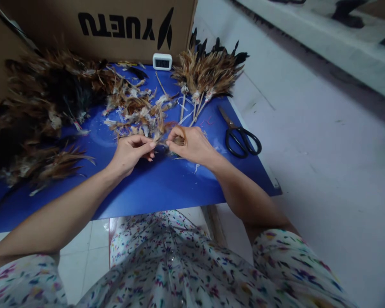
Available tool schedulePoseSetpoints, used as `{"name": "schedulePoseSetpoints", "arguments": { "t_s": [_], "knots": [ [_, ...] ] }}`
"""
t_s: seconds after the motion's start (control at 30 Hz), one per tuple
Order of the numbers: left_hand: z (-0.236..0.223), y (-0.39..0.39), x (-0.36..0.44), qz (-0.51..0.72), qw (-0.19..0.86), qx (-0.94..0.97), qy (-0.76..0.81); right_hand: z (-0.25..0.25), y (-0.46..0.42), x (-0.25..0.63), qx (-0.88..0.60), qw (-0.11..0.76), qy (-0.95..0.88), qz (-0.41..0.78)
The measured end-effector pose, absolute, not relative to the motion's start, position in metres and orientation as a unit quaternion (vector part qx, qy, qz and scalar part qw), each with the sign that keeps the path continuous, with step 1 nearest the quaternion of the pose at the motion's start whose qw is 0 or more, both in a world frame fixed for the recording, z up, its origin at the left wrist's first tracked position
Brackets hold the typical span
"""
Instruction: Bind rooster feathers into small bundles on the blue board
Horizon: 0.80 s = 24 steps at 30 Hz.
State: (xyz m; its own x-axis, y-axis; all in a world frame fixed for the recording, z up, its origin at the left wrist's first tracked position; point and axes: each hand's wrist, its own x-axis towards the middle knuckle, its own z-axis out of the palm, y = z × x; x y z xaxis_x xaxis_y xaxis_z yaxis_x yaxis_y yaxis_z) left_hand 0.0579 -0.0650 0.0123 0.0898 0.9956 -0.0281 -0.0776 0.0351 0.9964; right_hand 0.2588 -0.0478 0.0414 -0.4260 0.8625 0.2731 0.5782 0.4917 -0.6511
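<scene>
My left hand [133, 153] pinches a small brown feather [159, 136] between thumb and forefinger, low over the blue tabletop [167, 188]. Close beside it, my right hand [191, 144] is closed, thumb against fingertips, with some fluffy feather bits [179, 140] at its palm. Loose brown and white feathers [134, 107] lie scattered just beyond both hands. Past my right hand are bundles of brown and black feathers [208, 70] bound onto thin sticks [196, 112]. What exactly sits between the right fingertips is small and partly hidden.
Black-handled scissors [242, 141] lie near the table's right edge. A small white digital timer [162, 62] stands before a cardboard box [122, 30] at the back. Big heaps of dark and brown feathers [51, 94] cover the left side. A white wall [324, 171] borders the right.
</scene>
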Motion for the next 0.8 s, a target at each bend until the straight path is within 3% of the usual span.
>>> {"name": "schedulePoseSetpoints", "arguments": {
  "t_s": [0.43, 0.8],
  "knots": [
    [0.013, -0.065, 0.058, 0.494, 0.557, 0.485, 0.458, 0.039, -0.048, 0.258, -0.460, 0.291, -0.785, 0.295],
    [0.020, -0.062, 0.057, 0.515, 0.605, 0.372, 0.479, 0.028, -0.038, 0.258, -0.408, 0.454, -0.646, 0.458]
  ]
}}
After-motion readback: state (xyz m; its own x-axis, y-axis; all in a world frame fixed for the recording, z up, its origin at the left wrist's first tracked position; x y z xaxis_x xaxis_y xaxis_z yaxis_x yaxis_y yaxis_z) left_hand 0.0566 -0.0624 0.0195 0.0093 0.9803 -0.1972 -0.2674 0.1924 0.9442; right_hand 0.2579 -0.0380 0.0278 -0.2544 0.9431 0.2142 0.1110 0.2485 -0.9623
